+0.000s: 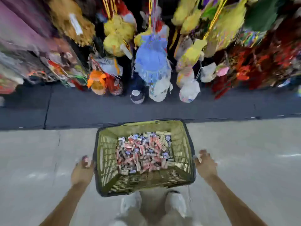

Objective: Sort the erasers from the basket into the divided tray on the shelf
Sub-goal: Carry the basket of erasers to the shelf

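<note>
Looking straight down at an olive-yellow basket (105, 160) with a dark rim, just below centre of view, toward 6 o'clock. Packed with erasers (143, 152): a jumbled heap of small wrapped blocks, mostly red, pink and white with a few dark ones. Heaped up against the 12 o'clock wall, with a bare strip of basket bottom at 6 o'clock. Way too blurry to read any wrappers.

Left hand (83, 168) at the basket's 9 o'clock side, fingers curled round the rim and gripping it. Right hand (206, 165) over at 3 o'clock, fingers bunched and curled onto the rim near that corner, holding on too, though pretty smeared. Bare forearms coming in from 7 and 5 o'clock.

Pair of white shoes (175, 203) poking out right under the basket's 6 o'clock edge. Pale grey floor (244, 160) all around, then a dark mat (146, 110) running across just past the basket at 12 o'clock. Beyond that, up top, a whole wall of hanging fluffy decorations (151, 59) in yellow, blue, red and orange, all blurred.
</note>
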The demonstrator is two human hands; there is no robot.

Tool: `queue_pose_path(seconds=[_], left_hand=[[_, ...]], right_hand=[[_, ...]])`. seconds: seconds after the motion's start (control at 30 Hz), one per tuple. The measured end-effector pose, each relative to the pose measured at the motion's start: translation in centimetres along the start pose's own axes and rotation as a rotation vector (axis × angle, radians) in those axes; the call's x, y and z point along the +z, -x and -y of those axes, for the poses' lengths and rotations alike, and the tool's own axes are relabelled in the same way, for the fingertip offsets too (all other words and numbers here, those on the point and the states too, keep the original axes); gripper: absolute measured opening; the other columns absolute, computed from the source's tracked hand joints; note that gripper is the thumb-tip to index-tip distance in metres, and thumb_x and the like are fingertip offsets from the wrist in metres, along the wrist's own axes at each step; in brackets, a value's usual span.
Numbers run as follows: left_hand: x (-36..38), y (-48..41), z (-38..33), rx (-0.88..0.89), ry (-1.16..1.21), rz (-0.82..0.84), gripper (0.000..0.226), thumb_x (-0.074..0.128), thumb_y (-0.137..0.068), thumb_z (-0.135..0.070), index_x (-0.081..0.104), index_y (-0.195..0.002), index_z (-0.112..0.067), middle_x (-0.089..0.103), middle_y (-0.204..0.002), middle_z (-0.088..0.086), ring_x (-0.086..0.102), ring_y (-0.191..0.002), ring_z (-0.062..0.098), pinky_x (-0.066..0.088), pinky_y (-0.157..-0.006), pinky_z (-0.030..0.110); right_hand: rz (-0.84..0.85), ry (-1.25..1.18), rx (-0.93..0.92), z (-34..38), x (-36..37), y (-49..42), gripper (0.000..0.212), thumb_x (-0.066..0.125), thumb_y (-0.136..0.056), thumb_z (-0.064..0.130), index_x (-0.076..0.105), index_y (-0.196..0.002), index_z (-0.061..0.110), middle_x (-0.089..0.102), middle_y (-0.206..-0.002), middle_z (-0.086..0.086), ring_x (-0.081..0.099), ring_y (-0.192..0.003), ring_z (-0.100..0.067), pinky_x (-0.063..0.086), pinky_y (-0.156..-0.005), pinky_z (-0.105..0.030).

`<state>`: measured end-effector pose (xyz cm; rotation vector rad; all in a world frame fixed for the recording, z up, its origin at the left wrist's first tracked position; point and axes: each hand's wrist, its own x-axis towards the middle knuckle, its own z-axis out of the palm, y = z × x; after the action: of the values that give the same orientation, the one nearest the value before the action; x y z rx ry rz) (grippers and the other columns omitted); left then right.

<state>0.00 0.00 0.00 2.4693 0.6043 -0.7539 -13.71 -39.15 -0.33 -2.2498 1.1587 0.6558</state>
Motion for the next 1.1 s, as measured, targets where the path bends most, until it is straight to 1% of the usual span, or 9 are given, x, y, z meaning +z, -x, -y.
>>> queue_pose_path(seconds=[0.1,0.2,0.3,0.47,0.63,0.77,0.83,0.97,1.1], left_hand=[[3.6,-3.9,1.5,-0.067,0.023,0.041,0.049,0.049,-0.097,-0.021,0.033,-0.142,-0.007,0.055,-0.128,0.025,0.053,-0.114,0.044,0.042,-0.095,0.049],[6.1,-5.9,2.3,-0.147,0.089,0.018,0.045,0.053,-0.095,-0.017,0.042,-0.137,-0.005,0.059,-0.12,0.026,0.058,-0.102,0.042,0.045,-0.082,0.043],[6.5,-6.6,2.4,-0.203,0.16,-0.006,0.04,0.059,-0.092,-0.014,0.051,-0.128,0.001,0.061,-0.113,0.028,0.059,-0.098,0.044,0.047,-0.082,0.046],[4.0,-4.3,0.9,-0.192,0.234,0.028,0.048,0.065,-0.079,-0.029,0.057,-0.114,0.003,0.062,-0.095,0.024,0.06,-0.084,0.04,0.048,-0.072,0.045],[-1.3,2.2,-0.9,-0.142,0.18,0.045,0.059,0.05,-0.058,-0.04,0.061,-0.101,-0.001,0.065,-0.093,0.024,0.061,-0.086,0.042,0.048,-0.07,0.042],[-5.9,8.9,-2.9,-0.085,0.202,0.072,0.043,0.056,-0.072,-0.039,0.061,-0.102,-0.008,0.067,-0.088,0.022,0.063,-0.082,0.043,0.054,-0.076,0.054],[-8.4,12.4,-4.7,-0.04,0.217,0.061,0.032,0.061,-0.084,-0.032,0.061,-0.107,-0.009,0.066,-0.089,0.022,0.062,-0.084,0.044,0.052,-0.08,0.058],[-13.8,19.1,-10.2,0.13,0.232,0.072,0.019,0.06,-0.09,-0.026,0.062,-0.101,-0.01,0.067,-0.091,0.022,0.062,-0.084,0.042,0.052,-0.08,0.054],[-17.7,24.3,-14.9,0.273,0.202,0.101,0.022,0.062,-0.09,-0.027,0.063,-0.09,-0.005,0.066,-0.086,0.022,0.061,-0.084,0.04,0.047,-0.078,0.046]], right_hand=[[-0.04,-0.035,0.052,-0.9,3.9,-3.7,0.043,0.05,-0.094,0.025,0.041,-0.133,0.007,0.054,-0.123,-0.021,0.055,-0.109,-0.039,0.043,-0.085,-0.04],[-0.019,-0.106,0.096,-1.1,6.7,-6.2,0.036,0.048,-0.095,0.023,0.043,-0.126,0.005,0.058,-0.115,-0.023,0.057,-0.103,-0.041,0.043,-0.08,-0.04],[-0.083,-0.123,0.11,-0.9,7.3,-7.5,0.025,0.049,-0.092,0.012,0.049,-0.113,-0.001,0.061,-0.107,-0.025,0.058,-0.098,-0.04,0.041,-0.072,-0.037],[-0.097,-0.079,0.118,-1.0,4.5,-5.3,0.026,0.053,-0.087,0.004,0.054,-0.111,-0.006,0.061,-0.107,-0.025,0.059,-0.099,-0.04,0.042,-0.072,-0.035],[-0.09,-0.196,0.165,-2.6,-0.9,1.6,0.019,0.051,-0.087,0.003,0.058,-0.103,-0.005,0.064,-0.097,-0.025,0.062,-0.089,-0.037,0.039,-0.065,-0.03],[-0.101,-0.35,0.273,-5.2,-5.9,9.7,0.013,0.049,-0.083,0.002,0.055,-0.095,0.0,0.064,-0.086,-0.021,0.062,-0.079,-0.038,0.05,-0.065,-0.041],[-0.114,-0.4,0.327,-6.4,-8.8,13.9,0.01,0.05,-0.081,0.004,0.052,-0.09,0.005,0.062,-0.081,-0.015,0.06,-0.075,-0.036,0.048,-0.062,-0.038],[-0.153,-0.664,0.425,-7.5,-16.1,21.7,0.002,0.049,-0.084,0.006,0.049,-0.082,0.007,0.054,-0.069,-0.012,0.054,-0.063,-0.029,0.043,-0.059,-0.039],[-0.241,-0.742,0.405,-9.1,-22.3,29.7,0.016,0.061,-0.088,0.02,0.052,-0.081,0.009,0.054,-0.065,-0.01,0.057,-0.062,-0.03,0.051,-0.062,-0.047]])
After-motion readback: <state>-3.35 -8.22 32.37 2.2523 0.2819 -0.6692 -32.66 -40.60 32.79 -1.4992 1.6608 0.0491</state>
